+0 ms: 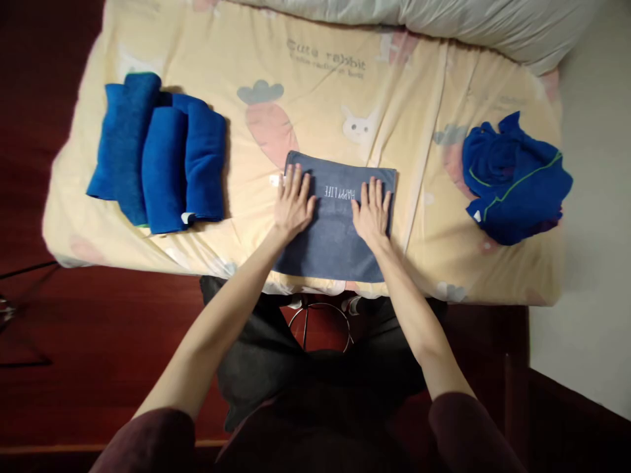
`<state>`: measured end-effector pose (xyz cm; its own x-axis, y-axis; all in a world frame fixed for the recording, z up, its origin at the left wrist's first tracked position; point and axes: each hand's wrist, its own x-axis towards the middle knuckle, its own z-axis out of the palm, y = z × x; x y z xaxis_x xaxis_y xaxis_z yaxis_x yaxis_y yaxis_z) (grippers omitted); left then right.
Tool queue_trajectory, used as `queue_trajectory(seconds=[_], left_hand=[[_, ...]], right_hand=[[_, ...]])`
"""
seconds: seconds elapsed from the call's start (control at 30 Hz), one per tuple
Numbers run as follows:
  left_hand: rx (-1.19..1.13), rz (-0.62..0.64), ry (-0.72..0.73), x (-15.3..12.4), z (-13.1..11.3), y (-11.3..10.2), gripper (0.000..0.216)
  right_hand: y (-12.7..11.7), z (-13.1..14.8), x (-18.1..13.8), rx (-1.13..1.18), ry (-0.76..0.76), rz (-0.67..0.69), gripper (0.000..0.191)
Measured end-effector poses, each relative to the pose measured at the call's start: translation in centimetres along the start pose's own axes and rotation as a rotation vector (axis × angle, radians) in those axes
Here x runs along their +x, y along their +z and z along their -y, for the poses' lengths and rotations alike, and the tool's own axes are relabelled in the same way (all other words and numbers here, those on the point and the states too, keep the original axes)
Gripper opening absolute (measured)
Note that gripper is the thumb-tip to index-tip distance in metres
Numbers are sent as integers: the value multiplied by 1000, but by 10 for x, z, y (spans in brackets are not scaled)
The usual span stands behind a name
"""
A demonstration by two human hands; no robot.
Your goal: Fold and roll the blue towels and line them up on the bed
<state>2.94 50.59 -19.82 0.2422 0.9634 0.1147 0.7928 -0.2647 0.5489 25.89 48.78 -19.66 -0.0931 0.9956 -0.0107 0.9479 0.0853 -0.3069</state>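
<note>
A grey-blue towel (330,240) lies spread flat near the front edge of the bed, with white "HAPPY LIFE" lettering that reads upside down from here. My left hand (294,202) rests flat on its left side, fingers stretched toward the far edge. On the right side, my right hand (373,209) lies palm down with fingers extended, covering part of the lettering's end. Neither hand grips the cloth. The towel's far corners show beyond my fingertips.
Rolled blue towels (165,164) sit side by side at the left of the bed. A crumpled pile of blue cloth (517,177) with green edging lies at the right. The yellow printed sheet (315,105) covers the bed. A pale quilt (444,26) borders the far side; a wall (591,230) stands right.
</note>
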Motion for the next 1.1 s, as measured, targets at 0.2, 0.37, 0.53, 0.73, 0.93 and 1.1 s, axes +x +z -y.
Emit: queue_trajectory(seconds=[0.2, 0.37, 0.53, 0.73, 0.93, 1.1], left_hand=[[33, 84, 85, -47, -22, 18, 68], [50, 67, 7, -73, -6, -6, 71], [113, 82, 1, -114, -24, -6, 71], [171, 21, -34, -163, -6, 1, 72], [239, -32, -15, -151, 22, -3, 73], [258, -118, 36, -68, 20, -26, 72]], right_hand=[[6, 14, -59, 34, -83, 62, 63], [-14, -22, -88, 51, 72, 9, 63], [-14, 5, -119, 43, -7, -14, 65], [8, -6, -174, 20, -53, -14, 65], [8, -35, -182, 29, -72, -66, 59], [-21, -24, -107, 40, -31, -176, 54]])
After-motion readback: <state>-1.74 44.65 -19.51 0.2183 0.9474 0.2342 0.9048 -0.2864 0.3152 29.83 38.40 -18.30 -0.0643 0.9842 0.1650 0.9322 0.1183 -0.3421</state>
